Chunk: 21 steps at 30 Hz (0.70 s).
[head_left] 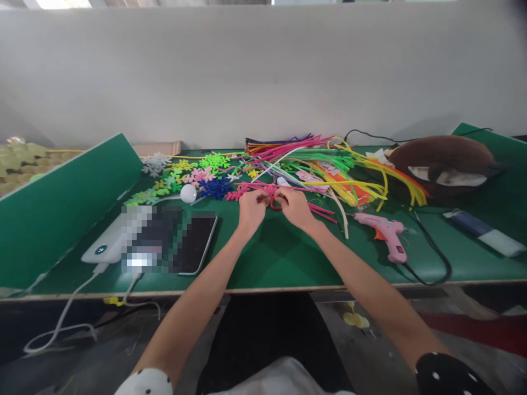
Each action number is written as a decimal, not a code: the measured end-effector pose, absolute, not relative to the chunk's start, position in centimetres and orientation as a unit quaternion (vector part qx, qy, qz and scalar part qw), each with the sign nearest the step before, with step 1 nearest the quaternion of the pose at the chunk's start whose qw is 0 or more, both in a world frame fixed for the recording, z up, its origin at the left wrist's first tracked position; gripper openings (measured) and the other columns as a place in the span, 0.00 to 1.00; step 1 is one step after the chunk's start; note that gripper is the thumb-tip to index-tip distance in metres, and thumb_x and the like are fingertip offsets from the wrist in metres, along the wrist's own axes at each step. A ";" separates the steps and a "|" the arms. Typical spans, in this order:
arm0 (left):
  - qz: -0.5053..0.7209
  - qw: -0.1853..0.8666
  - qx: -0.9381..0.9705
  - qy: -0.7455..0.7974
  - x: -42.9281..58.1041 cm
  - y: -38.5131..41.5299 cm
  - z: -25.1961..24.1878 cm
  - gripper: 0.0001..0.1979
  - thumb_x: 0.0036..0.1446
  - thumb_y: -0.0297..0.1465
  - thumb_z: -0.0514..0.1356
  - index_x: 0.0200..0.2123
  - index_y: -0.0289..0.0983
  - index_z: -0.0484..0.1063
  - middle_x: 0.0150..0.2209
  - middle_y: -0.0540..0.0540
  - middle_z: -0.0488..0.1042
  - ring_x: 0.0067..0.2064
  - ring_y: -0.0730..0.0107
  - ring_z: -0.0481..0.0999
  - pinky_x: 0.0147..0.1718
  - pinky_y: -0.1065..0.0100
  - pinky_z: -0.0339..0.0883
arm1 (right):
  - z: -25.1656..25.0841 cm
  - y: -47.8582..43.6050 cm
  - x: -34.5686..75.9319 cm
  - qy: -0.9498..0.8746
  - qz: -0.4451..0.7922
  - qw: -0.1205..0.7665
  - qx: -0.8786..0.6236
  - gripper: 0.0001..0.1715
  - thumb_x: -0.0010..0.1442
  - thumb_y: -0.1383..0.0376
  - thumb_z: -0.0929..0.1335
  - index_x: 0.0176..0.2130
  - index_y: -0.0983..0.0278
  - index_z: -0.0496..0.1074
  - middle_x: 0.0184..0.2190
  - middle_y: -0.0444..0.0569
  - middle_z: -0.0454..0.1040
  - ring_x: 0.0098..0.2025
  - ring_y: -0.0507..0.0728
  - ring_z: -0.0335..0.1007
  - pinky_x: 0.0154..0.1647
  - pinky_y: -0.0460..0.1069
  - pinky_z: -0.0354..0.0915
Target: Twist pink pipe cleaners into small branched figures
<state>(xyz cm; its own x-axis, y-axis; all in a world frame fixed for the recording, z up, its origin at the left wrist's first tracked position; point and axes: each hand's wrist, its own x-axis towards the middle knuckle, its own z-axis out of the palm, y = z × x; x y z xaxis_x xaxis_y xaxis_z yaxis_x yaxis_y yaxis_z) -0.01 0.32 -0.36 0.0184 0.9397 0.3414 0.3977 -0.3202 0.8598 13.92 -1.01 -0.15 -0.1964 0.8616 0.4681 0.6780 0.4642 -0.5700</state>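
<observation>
My left hand (253, 206) and my right hand (294, 206) meet over the middle of the green table, fingertips pinched close together. Between them a small bent red pipe cleaner (275, 205) curves in a loop; the fingers hide part of it. Just behind the fingertips sits a pink snowflake-like pipe-cleaner piece (270, 189), partly covered. Another pink one (237, 192) lies left of my left hand. Loose dark-pink pipe cleaners (323, 210) stick out to the right of my right hand.
Finished-looking snowflake shapes, green (214, 161) and blue (216, 188), lie left behind a white ball (188, 193). Pipe-cleaner bundles (296, 151) spread at the back. A pink glue gun (385, 233) with a black cord lies right; a phone (198, 244) and white power bank (117, 236) lie left.
</observation>
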 end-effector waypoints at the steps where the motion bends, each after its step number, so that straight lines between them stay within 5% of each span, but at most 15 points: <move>1: 0.476 0.283 0.658 0.511 0.0 0.4 -0.5 0.08 0.43 0.20 0.56 0.22 0.33 0.74 0.22 0.49 0.75 0.28 0.69 0.75 0.30 0.71 0.66 | -0.2 -1.1 13.9 -0.768 0.104 0.377 -0.506 0.08 0.54 0.71 0.61 0.31 0.65 0.69 0.25 0.48 0.72 0.28 0.55 0.64 0.30 0.48 0.54; 7: 0.455 0.296 0.668 0.509 -0.1 0.4 -0.4 0.09 0.42 0.18 0.55 0.21 0.33 0.73 0.21 0.49 0.74 0.28 0.69 0.74 0.29 0.70 0.67 | 0.0 -1.0 14.2 -0.779 0.069 0.367 -0.504 0.10 0.54 0.71 0.60 0.29 0.64 0.70 0.26 0.49 0.73 0.31 0.57 0.65 0.32 0.48 0.54; 11: 0.471 0.307 0.669 0.486 -0.8 0.5 0.2 0.08 0.48 0.24 0.56 0.28 0.36 0.76 0.23 0.48 0.75 0.28 0.69 0.73 0.30 0.70 0.66 | 0.2 -0.3 15.1 -0.762 0.100 0.410 -0.491 0.10 0.55 0.70 0.61 0.30 0.63 0.71 0.27 0.48 0.73 0.31 0.57 0.66 0.34 0.49 0.57; 15: 0.505 0.200 0.605 0.582 -2.6 1.3 0.6 0.10 0.51 0.24 0.53 0.32 0.35 0.75 0.30 0.45 0.76 0.34 0.68 0.74 0.34 0.70 0.65 | 0.3 0.2 15.8 -0.749 0.085 0.442 -0.485 0.11 0.55 0.70 0.60 0.30 0.62 0.71 0.27 0.49 0.74 0.31 0.58 0.67 0.35 0.50 0.58; 21: 0.354 0.120 0.600 0.708 -4.3 2.3 -0.1 0.18 0.49 0.21 0.52 0.44 0.37 0.71 0.43 0.41 0.72 0.43 0.61 0.72 0.39 0.65 0.64 | 0.2 0.3 15.8 -0.759 0.072 0.433 -0.481 0.10 0.55 0.71 0.60 0.30 0.63 0.70 0.29 0.50 0.74 0.33 0.58 0.67 0.38 0.52 0.58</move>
